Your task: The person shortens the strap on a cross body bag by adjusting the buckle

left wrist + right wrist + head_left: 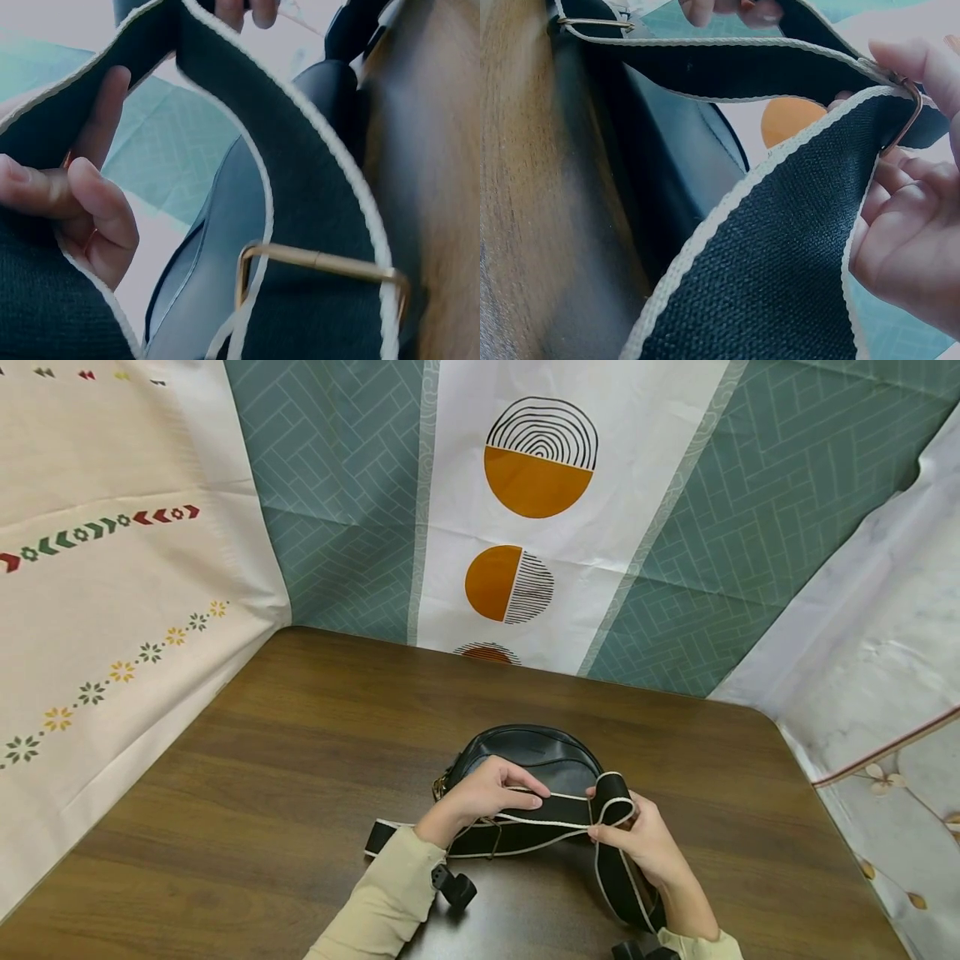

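Observation:
A black webbing strap (517, 840) with cream braided edges lies in front of a black rounded bag (536, 743). My left hand (487, 789) pinches an upper stretch of the strap between thumb and fingers. At the strap's right end, where it folds into a loop, my right hand (651, 845) grips it beside a metal slider (912, 112). From there another length of strap hangs toward the table's front. Further along, the left wrist view shows a gold rectangular ring (322, 261) around the strap. The bag stands behind both hands, partly hidden by them.
A brown wooden table (300, 735) lies beneath everything. Patterned cloths surround it: a teal and white one (337, 510) behind, a cream one (112, 610) on the left and a pale one (892, 693) on the right.

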The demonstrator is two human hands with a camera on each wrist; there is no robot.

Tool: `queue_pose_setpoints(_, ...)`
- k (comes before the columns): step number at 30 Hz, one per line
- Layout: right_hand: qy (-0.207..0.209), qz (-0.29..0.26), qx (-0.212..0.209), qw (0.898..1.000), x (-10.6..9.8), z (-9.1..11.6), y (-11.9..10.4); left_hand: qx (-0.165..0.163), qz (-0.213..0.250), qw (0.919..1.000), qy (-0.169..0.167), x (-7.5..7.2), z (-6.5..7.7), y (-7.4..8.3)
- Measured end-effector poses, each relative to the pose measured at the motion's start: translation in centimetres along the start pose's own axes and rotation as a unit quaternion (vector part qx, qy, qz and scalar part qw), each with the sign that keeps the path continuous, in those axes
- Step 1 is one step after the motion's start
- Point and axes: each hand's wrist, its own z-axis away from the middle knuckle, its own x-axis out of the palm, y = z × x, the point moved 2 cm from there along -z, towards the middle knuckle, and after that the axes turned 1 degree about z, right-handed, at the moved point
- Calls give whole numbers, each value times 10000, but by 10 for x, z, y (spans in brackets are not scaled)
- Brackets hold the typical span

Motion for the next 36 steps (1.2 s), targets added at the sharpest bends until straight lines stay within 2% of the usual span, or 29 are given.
queue_pose_setpoints(3, 48, 7, 36, 10000, -2, 0, 1, 77, 8, 10000, 42, -8, 4, 0)
queue_pose_setpoints(12, -16, -107, -22, 9999, -7, 3, 1, -128, -186, 9992, 323, -37, 19, -4)
queue_pose_setpoints(18, -67, -50, -100, 9999, -9, 2, -1, -220, -128, 9987, 444, -52, 26, -6)
queue_pose_setpoints(27, -110, 2, -111, 9999, -12, 3, 0, -299, -155, 9983, 480, -60, 34, -4)
queue_pose_setpoints(36, -122, 192, -259, 9994, -14, 5, -1, -167, -279, 9984, 467, -69, 41, -4)
